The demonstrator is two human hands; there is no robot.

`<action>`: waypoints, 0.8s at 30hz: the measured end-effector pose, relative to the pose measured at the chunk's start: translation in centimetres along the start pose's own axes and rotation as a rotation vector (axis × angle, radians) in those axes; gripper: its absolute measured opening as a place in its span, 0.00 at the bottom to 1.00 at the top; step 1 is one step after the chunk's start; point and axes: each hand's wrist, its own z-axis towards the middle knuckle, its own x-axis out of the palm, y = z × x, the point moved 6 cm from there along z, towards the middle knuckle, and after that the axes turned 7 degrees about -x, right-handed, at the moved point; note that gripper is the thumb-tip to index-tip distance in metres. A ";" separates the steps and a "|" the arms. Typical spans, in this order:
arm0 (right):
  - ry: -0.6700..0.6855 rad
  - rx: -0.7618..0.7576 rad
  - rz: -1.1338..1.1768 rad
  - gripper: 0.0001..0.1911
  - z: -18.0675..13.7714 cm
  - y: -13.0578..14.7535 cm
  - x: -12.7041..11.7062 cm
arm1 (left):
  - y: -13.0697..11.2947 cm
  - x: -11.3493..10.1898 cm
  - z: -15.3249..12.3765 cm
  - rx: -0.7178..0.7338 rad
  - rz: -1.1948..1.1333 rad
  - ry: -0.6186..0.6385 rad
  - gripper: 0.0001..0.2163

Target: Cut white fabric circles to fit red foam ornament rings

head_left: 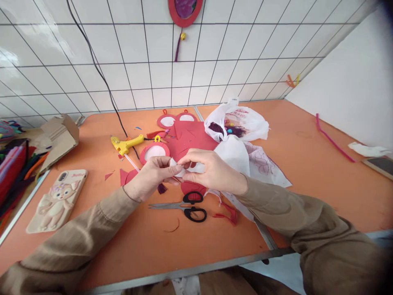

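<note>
Over the middle of the orange table (307,164), my left hand (150,176) and my right hand (211,170) meet, both pinching a small white piece of paper (176,168) between thumb and fingers. Under the hands lie red felt sheets (190,139) and a red ring with a white centre (154,151). Black-handled scissors (184,207) lie closed just in front of my hands. A dark purple tassel (162,188) shows under my left wrist.
A yellow glue gun (125,144) with a black cord lies at the left back. A phone in a cartoon case (58,198) rests front left. A white plastic bag (236,123), printed white fabric (264,164), cardboard (58,137) and pipe cleaners (15,172) surround the work.
</note>
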 end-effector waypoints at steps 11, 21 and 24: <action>-0.060 0.028 -0.080 0.07 0.0 -1.1 0.0 | 0.3 0.2 0.5 0.006 -0.041 0.036 0.17; -0.145 -0.254 -0.278 0.05 -0.4 0.3 0.2 | 0.8 -0.6 0.6 -0.036 -0.145 -0.093 0.17; -0.141 -0.268 -0.323 0.06 -0.4 0.4 0.3 | 0.8 -0.3 0.6 -0.076 -0.131 -0.047 0.19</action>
